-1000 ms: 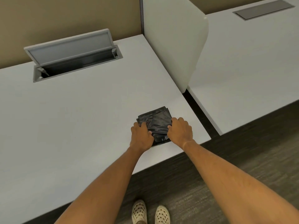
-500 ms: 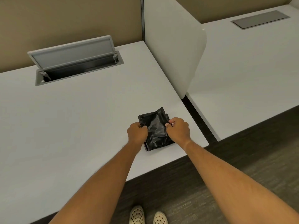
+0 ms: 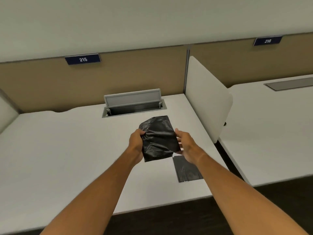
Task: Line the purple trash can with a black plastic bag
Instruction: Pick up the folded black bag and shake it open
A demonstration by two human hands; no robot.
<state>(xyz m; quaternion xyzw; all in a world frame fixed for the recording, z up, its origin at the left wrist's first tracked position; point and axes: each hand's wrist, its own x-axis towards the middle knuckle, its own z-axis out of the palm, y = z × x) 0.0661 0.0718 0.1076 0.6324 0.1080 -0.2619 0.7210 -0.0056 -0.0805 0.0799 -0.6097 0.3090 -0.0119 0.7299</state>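
Our left hand grips the folded black plastic bag at its left edge; our right hand cups its right edge, fingers loosely spread. The bag is raised above the worktop. More folded bags lie beneath our right hand

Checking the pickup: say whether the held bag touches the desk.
Apart. The head view shows the bag lifted between both hands, desk visible beneath it.
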